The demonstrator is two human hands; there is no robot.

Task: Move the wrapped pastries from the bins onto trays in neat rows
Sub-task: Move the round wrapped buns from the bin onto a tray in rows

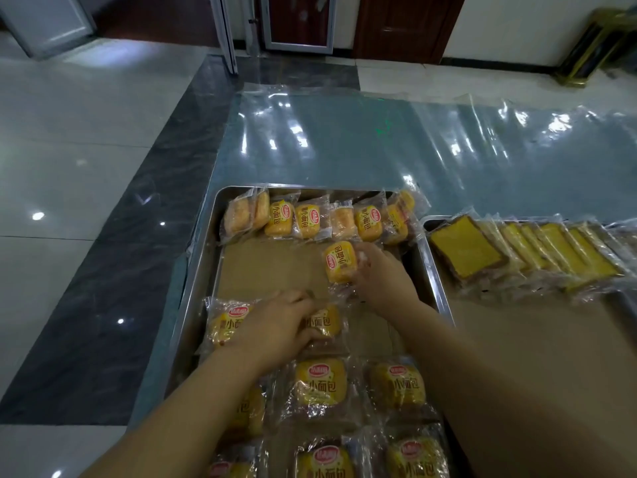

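Observation:
A steel tray [196, 270] lined with brown paper holds yellow wrapped buns. A row of several buns [310, 219] leans along its far edge, and more buns [320, 384] lie flat at the near end. My right hand [382, 277] pinches the wrapper of one upright bun [340, 262] just below the far row. My left hand [275, 322] lies over two flat buns, its fingers curled onto the one beneath it [325, 322], with another bun [224, 326] at its left.
A second tray [427, 222] on the right carries a row of wrapped yellow cake slices [517, 253] over brown paper. Clear plastic sheeting [379, 139] covers the table beyond. The table's left edge drops to a dark tiled floor [120, 253].

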